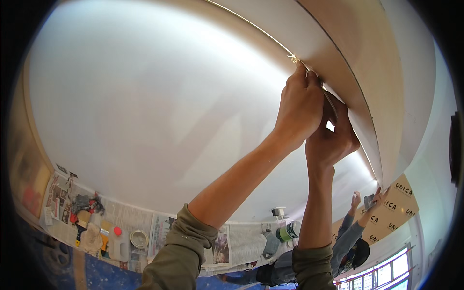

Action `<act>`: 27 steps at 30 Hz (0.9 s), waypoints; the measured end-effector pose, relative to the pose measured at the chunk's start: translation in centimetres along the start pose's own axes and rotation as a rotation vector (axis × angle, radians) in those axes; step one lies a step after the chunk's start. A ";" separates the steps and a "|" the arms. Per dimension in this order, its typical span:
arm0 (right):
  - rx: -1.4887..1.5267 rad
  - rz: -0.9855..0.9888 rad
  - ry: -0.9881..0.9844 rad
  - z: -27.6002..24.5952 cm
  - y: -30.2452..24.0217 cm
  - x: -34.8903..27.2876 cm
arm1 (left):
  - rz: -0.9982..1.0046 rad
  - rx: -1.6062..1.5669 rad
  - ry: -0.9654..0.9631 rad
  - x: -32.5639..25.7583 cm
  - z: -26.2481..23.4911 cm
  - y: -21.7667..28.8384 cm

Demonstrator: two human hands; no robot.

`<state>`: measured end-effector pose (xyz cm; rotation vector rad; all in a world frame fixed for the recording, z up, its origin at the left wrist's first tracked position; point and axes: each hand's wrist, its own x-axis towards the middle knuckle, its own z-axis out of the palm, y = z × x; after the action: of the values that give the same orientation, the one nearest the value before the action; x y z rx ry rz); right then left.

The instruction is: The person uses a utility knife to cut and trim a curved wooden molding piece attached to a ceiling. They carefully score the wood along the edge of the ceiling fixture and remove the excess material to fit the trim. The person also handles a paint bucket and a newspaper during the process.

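Both my arms reach up to the lit seam under a pale wooden panel (pixel 357 43). My left hand (pixel 300 106) is closed, its fingertips pinching at a thin pale strip (pixel 330 101) along the seam. Just behind and to its right, my right hand (pixel 336 137) curls round the same strip, thumb and fingers bent in. A small tuft of golden curls (pixel 293 58) sticks out by the left fingertips. From there a bright thin line of light (pixel 251 24) runs along the seam. The tips of several fingers are hidden behind my left hand.
A broad white panel (pixel 145 106) fills the left. Below lies newspaper (pixel 157 237) with a red-capped jug (pixel 118 244), a round tin (pixel 139 239), brushes and a green roll (pixel 286 233). At lower right another person (pixel 350 237) reaches up to the same seam, beside brown board (pixel 391 212).
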<state>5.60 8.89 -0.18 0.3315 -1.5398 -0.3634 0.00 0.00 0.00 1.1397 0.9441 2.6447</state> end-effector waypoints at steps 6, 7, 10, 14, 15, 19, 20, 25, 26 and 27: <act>0.040 0.017 0.071 0.2 0.3 0.7 | 0.068 -0.055 0.053 0.2 0.9 0.1; 0.029 0.014 0.051 0.5 0.3 0.7 | 0.057 -0.062 0.052 0.8 0.6 -0.1; 0.009 0.011 0.037 0.2 0.0 0.5 | 0.044 -0.028 0.057 0.4 0.6 -0.1; 0.081 0.044 0.082 0.0 -0.6 0.4 | 0.020 -0.047 0.008 -0.5 0.6 0.2; 0.064 0.027 0.074 0.0 -0.6 0.4 | 0.019 -0.026 0.012 -0.4 0.4 0.3; 0.008 -0.016 0.044 0.0 -0.4 0.4 | 0.033 -0.008 0.022 -0.1 0.0 0.3; -0.003 -0.021 0.036 -0.1 -0.4 0.4 | 0.042 -0.019 0.025 -0.3 0.0 0.3; 0.008 -0.038 0.060 -0.1 -0.4 0.5 | 0.036 0.049 0.034 -0.2 0.0 0.4; 0.001 -0.057 0.056 0.0 -0.3 0.6 | 0.034 0.073 0.039 0.1 -0.1 0.4; -0.001 -0.032 0.035 0.0 -0.3 0.5 | 0.021 0.029 0.022 0.1 -0.1 0.5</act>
<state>5.56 8.37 0.17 0.3606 -1.5016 -0.3814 -0.08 -0.47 0.27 1.1352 0.9823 2.6743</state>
